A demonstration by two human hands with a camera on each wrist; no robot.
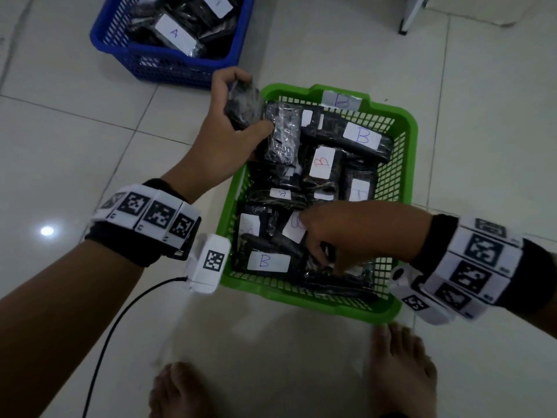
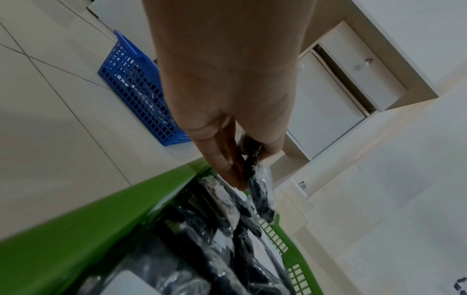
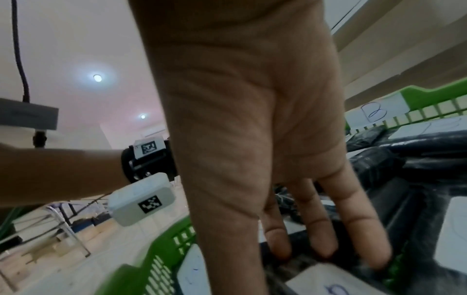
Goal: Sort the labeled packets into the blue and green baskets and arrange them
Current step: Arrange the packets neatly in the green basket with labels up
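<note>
The green basket (image 1: 316,300) holds several black packets with white "B" labels, and its far rim carries a "B" tag (image 1: 342,101). My left hand (image 1: 254,102) grips a black packet (image 1: 244,110) over the basket's far left corner. In the left wrist view the left hand (image 2: 252,169) pinches that packet (image 2: 260,195) between thumb and fingers above the green rim (image 2: 76,229). My right hand (image 1: 312,241) reaches into the near right part and holds a labeled packet (image 1: 294,232) between thumb and fingers. In the right wrist view its fingertips (image 3: 326,253) dig in beyond this packet (image 3: 328,283). The blue basket (image 1: 168,64) holds "A" packets.
Both baskets stand on a pale tiled floor. My bare feet (image 1: 401,372) are just before the green basket. A black cable (image 1: 120,321) trails from the left wrist camera. A white furniture leg (image 1: 405,25) stands at the far right, and a white cabinet (image 2: 328,109) beyond.
</note>
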